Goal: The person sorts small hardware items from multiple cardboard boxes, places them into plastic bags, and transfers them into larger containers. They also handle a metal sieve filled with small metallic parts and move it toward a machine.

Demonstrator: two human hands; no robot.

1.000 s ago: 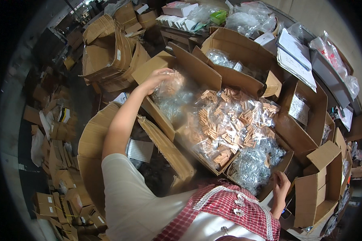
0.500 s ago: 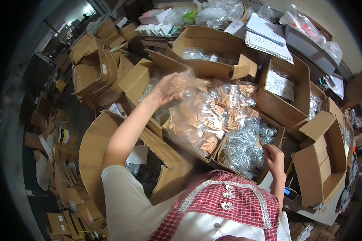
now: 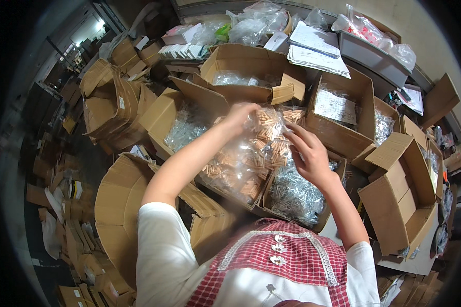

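Observation:
My left hand is closed on the top of a clear plastic bag of wooden dowels, raised over the box in front of me. To its right, my right hand reaches in with fingers outstretched and thumb apart, its fingertips at the bag's right edge. Beneath lie several more clear bags of dowels, heaped in a cardboard box and partly hidden by my left forearm. Below my right hand, a smaller box holds small clear bags of silvery metal hardware.
Open cartons surround the work: one with clear bags at left, a large carton at lower left, one with a paper sheet at right, and a tall carton beyond. Papers and a grey bin stand at the back.
My right hand has left the bags of metal hardware and moved up and left to the dowel bag. My left hand has shifted right with the bag. The whole view has moved slightly.

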